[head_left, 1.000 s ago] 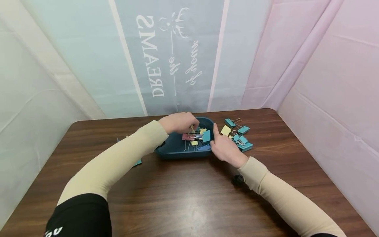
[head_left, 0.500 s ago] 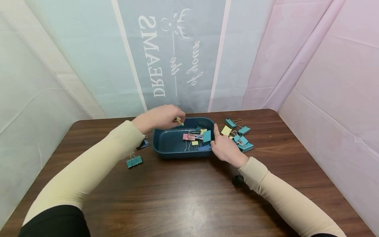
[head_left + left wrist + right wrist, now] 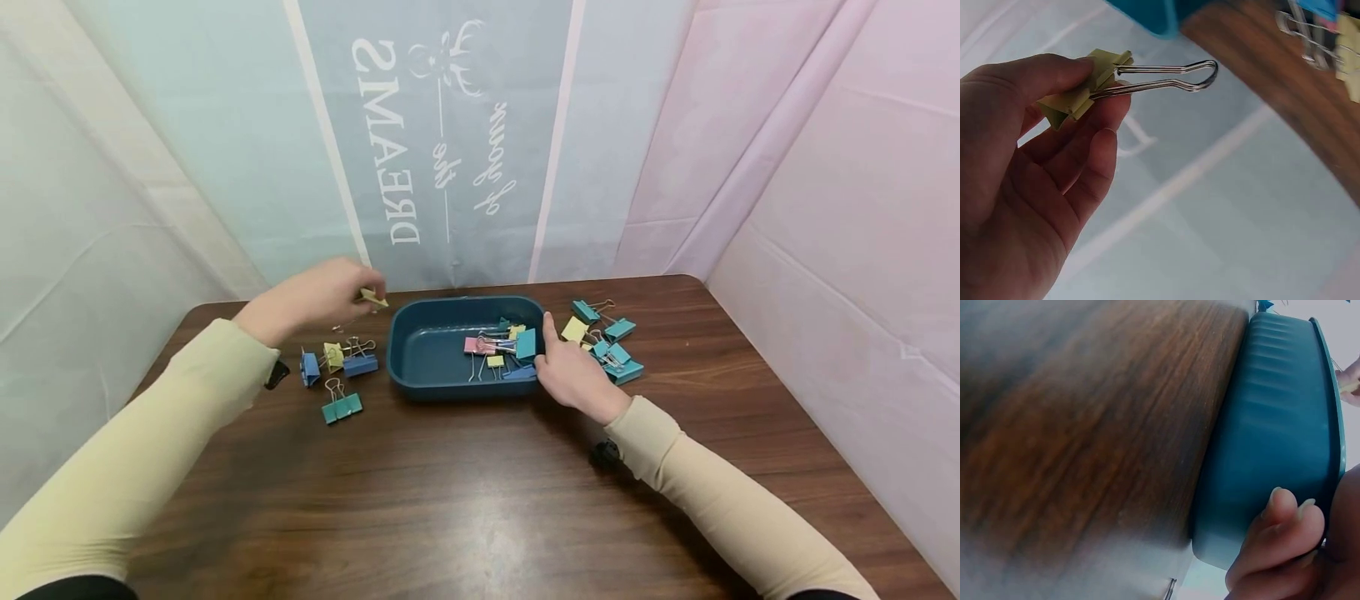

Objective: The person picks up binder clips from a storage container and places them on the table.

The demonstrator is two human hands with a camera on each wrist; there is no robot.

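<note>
My left hand is raised above the table's back edge, left of the dark blue tray. Between its thumb and fingers it pinches a yellow binder clip, whose wire handles point away from the palm in the left wrist view. My right hand holds the tray's right end, the index finger lying along the rim. In the right wrist view its other fingers curl against the tray's outer wall. Inside the tray, at the right, lie several binder clips, among them a pink one and a teal one.
Left of the tray lie a teal clip, a yellow clip and blue clips. On the right, several teal clips and a yellow clip lie in a loose heap. A printed curtain hangs behind the table.
My left hand has moved left from inside the tray to beyond its left end, carrying the yellow binder clip. The clips on the left have come into view. My right hand stays on the tray.
</note>
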